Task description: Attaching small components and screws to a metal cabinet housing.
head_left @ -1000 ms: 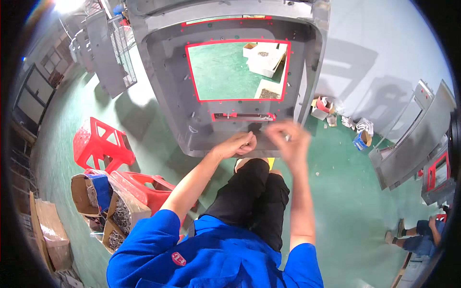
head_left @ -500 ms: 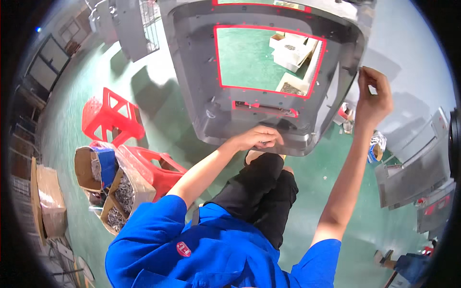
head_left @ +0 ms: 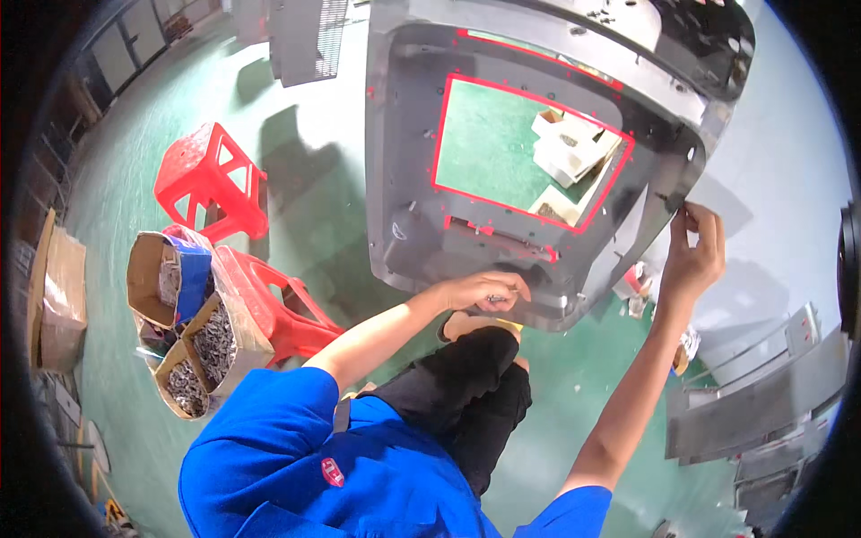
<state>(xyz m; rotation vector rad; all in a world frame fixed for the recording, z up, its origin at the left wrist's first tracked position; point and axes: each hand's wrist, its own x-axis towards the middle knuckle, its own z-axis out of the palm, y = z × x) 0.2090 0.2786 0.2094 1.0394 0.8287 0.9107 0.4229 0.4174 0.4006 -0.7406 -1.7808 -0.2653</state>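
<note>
A large grey moulded panel [head_left: 421, 260] stands in front of me, with a big rectangular cutout edged in red and a narrow slot [head_left: 502, 238] below it. My left hand [head_left: 484, 291] is at the panel's lower edge, fingers curled round small metal pieces [head_left: 496, 299] that partly show. On the panel's right rim, my right hand [head_left: 697, 255] pinches with thumb and forefinger close to a small dark peg [head_left: 674, 199]. Whatever lies between those fingertips is too small to make out.
Two red stools, one upright [head_left: 211, 175] and one nearer [head_left: 273, 305], are at left beside open cardboard boxes [head_left: 215, 350] of small metal parts. Pale boxes [head_left: 574, 152] show through the cutout. Grey sheet panels [head_left: 744, 403] lean at the right.
The panel now sits further right and lower in view, tilted, as the view has shifted. My right hand stays pinched at its right rim; my left hand remains by the lower edge.
</note>
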